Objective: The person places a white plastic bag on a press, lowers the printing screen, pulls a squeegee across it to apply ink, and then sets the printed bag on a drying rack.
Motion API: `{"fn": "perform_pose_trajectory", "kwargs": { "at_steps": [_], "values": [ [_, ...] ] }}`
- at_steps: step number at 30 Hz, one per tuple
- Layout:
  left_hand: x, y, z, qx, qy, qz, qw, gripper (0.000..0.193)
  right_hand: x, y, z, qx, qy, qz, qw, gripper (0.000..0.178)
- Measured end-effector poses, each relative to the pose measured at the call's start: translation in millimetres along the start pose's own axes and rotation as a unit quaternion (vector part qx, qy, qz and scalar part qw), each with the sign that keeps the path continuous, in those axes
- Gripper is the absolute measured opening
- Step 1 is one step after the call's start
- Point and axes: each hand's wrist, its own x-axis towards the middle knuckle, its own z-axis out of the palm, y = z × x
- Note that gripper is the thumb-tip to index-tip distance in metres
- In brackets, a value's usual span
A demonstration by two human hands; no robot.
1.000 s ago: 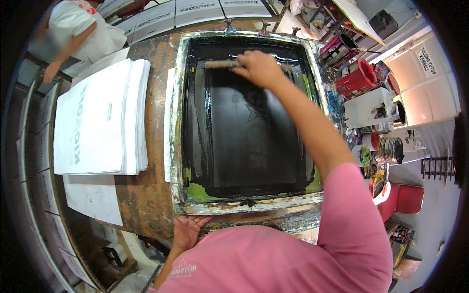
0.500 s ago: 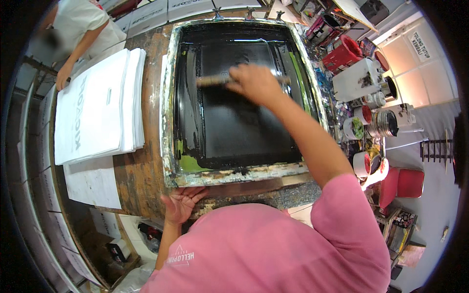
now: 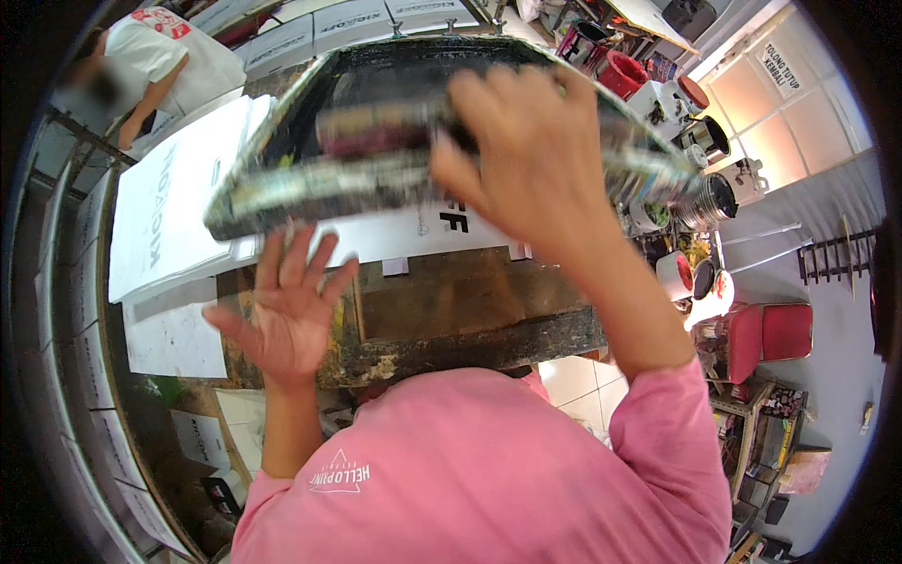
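The screen-printing frame [image 3: 268, 195], smeared with ink, stands tilted, its near edge raised off the table. My right hand [image 3: 540, 141], blurred by motion, is closed around a long squeegee [image 3: 366, 130] at the frame's near rail. Open, with fingers spread and palm up, my left hand [image 3: 289, 315] is just below the frame's near left corner; whether its fingertips touch the rail I cannot tell. Beneath the frame lies a white sheet [image 3: 390, 235] with black print, its far part hidden.
A stack of white printed sheets [image 3: 174, 211] lies on the wooden table [image 3: 442, 305] at the left. Another person [image 3: 174, 52] stands beyond it. Ink pots and tins [image 3: 709, 197] crowd the right side. A red chair [image 3: 766, 338] stands farther right.
The frame's near edge has risen from the table, uncovering the printed sheet. My right hand has come nearer with the squeegee. My left hand has moved up and left, under the frame's corner.
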Motion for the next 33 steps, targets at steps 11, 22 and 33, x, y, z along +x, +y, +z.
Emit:
{"fn": "perform_pose_trajectory", "kwargs": {
  "at_steps": [11, 22, 33],
  "values": [
    [-26.7, -87.0, -63.0, 0.93, 0.052, -0.205, 0.302, 0.101, 92.4, 12.4, -35.2, -0.002, 0.03, 0.044, 0.999, 0.046],
    [66.8, -62.0, -20.5, 0.862, 0.12, 0.0, 0.493, 0.072, 139.7, 48.5, -40.4, 0.039, -0.081, 0.093, 0.992, 0.046],
    [41.3, 85.7, -65.8, 0.71, 0.331, 0.034, 0.621, 0.047, 157.5, 33.0, -65.2, 0.049, -0.17, 0.172, 0.969, 0.046]
  ]
}}
